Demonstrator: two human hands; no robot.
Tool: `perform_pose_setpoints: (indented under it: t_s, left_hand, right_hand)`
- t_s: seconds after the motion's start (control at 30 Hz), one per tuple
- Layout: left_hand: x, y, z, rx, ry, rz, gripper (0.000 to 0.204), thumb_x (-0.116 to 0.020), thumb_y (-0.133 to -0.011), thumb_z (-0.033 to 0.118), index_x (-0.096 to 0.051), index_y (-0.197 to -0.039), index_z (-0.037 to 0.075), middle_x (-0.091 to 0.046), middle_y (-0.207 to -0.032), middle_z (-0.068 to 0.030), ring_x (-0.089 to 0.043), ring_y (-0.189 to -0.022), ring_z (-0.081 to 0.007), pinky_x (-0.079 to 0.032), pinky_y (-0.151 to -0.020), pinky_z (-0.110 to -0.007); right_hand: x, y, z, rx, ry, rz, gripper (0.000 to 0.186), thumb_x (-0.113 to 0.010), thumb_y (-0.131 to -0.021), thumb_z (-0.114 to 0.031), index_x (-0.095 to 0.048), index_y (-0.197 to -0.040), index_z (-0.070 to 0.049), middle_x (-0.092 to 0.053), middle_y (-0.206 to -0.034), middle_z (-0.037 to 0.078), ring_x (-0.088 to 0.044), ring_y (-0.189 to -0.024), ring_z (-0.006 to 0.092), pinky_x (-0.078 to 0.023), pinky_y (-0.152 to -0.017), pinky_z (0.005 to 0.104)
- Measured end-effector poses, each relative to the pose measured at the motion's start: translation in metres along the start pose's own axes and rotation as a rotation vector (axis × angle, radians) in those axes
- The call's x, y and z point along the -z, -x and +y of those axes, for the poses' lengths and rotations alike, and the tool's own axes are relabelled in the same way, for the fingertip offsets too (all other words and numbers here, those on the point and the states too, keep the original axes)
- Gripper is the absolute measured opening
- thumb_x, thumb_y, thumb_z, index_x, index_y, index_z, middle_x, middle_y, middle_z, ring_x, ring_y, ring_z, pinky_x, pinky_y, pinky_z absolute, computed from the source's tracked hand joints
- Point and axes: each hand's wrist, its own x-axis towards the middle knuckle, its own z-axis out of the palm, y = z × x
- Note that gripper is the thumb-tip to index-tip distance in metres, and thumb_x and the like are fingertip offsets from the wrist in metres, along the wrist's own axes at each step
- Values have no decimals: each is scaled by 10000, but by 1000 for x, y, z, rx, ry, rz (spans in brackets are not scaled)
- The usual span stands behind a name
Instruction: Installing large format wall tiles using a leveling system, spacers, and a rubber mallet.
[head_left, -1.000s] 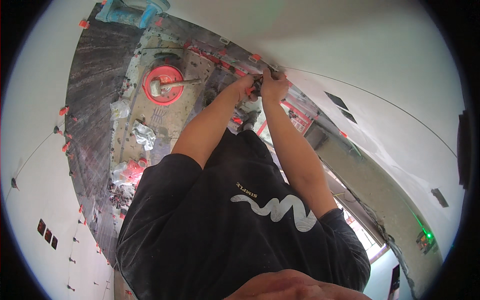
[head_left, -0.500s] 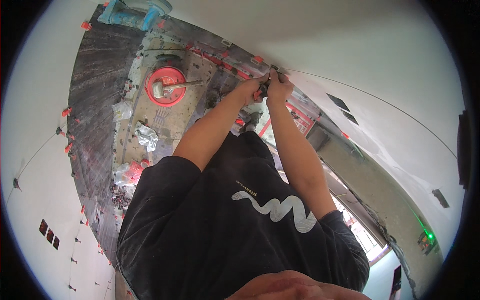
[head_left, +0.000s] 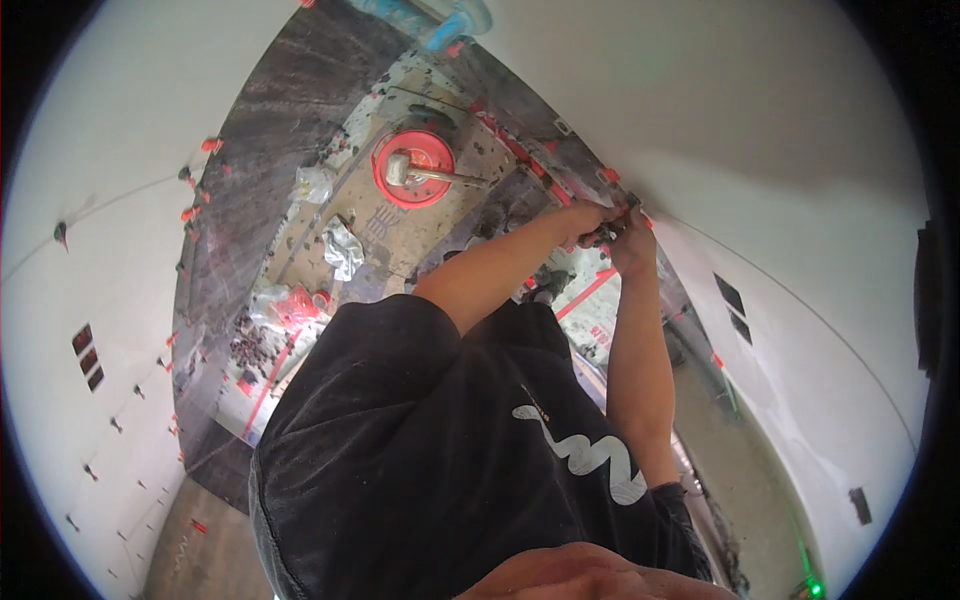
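My left hand [head_left: 582, 222] and my right hand [head_left: 632, 243] meet at the right wall's lower edge, where it joins a dark marbled tile strip [head_left: 565, 150]. Their fingers are closed around a small dark tool [head_left: 606, 232], whose exact shape the fingers partly hide. A red clip [head_left: 609, 174] sits just above my hands on that edge, and a thin line runs along the white wall [head_left: 760, 180] from that spot. Below my hands, my feet and dark shorts are partly visible.
On the board-covered floor are a red bucket [head_left: 430, 139] with a mallet [head_left: 397, 169] across it, crumpled plastic [head_left: 341, 248] and bags [head_left: 290, 306]. A blue tool [head_left: 455, 22] stands at the top. Clips dot the left wall [head_left: 110, 270]; a green laser [head_left: 815, 589] glows lower right.
The whole view has turned, so floor, bucket and walls sit further right and lower in the picture. My hands stay together at the same wall edge.
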Motion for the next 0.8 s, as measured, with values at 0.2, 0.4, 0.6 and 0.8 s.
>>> perform_pose_setpoints:
  t_s: [0.2,0.4,0.6,0.8]
  left_hand:
    - [-7,15,8,3,13,-3,281,-595,-928,380,-668,-921,108,-523,-651,9,-369,-435,-77,-272,-366,-253]
    - [-11,11,3,31,175,-40,296,-636,-898,384,-624,-803,104,-482,-579,0,-392,-426,-99,-295,-378,-257]
    - [-23,10,-2,-233,4,88,260,-643,-874,331,-635,-744,106,-537,-606,-36,-489,-495,-139,-368,-407,-309]
    - [-28,17,-5,-840,-551,515,200,-642,-791,235,-636,-819,37,-618,-793,-180,-612,-786,-344,-490,-674,-424]
  right_hand:
    - [-2,-1,-4,-24,-75,26,241,-495,-975,-280,-573,-1127,-110,-573,-943,22,-522,-862,196,-412,-828,391]
    - [-27,-1,-5,-23,-91,300,221,-624,-913,-249,-595,-999,-47,-536,-778,36,-529,-713,188,-462,-582,376]
    - [-52,0,2,342,90,522,222,-655,-863,-95,-604,-1043,24,-643,-953,104,-641,-781,234,-549,-616,352]
    - [-48,12,6,546,275,452,248,-693,-802,-52,-644,-1011,72,-686,-985,147,-670,-809,238,-561,-676,343]
